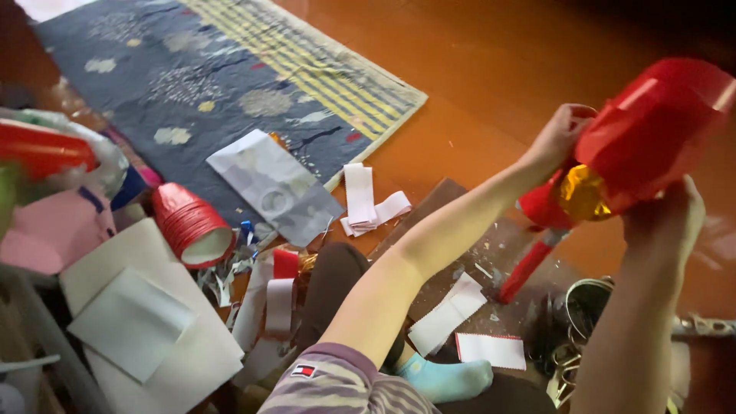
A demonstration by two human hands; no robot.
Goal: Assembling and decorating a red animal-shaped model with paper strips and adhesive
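Note:
I hold a red paper lantern [652, 130] with a gold foil centre [580, 193] up at the right. My left hand [558, 138] grips its left side near the top. My right hand [664, 217] holds it from below. A red strip [526, 268] hangs down from the lantern toward a brown cardboard sheet [437, 201] on the floor.
A stack of red cups [192, 225] lies on its side at the left, beside white card sheets [146, 322]. White paper strips [368, 201], a grey paper bag [276, 184], a patterned rug [192, 77], a metal pot [586, 303] and my blue-socked foot [448, 377] lie around.

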